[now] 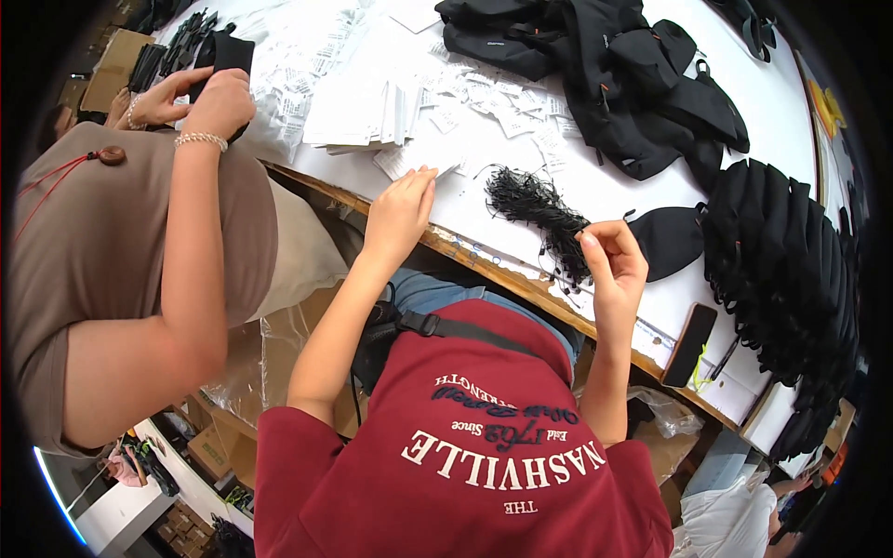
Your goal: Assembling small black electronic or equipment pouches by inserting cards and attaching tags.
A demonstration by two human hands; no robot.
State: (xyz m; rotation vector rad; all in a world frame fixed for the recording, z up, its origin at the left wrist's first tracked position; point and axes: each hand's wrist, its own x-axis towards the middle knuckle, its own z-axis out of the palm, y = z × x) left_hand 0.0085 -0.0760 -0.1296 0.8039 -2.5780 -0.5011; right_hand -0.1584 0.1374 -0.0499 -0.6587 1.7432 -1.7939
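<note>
Fingers of the right hand (618,268) pinch the edge of the black cord bundle (535,206) on the desk (600,193) — picking out a strand, I'd judge. The left hand (400,219) meets a white tag (452,169), grip unclear. Next calls for easing one cord free.

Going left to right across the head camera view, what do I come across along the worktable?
A co-worker's hands, your left hand, the bundle of thin black cords, your right hand, the smartphone, then the overlapping row of black fabric pieces.
</note>
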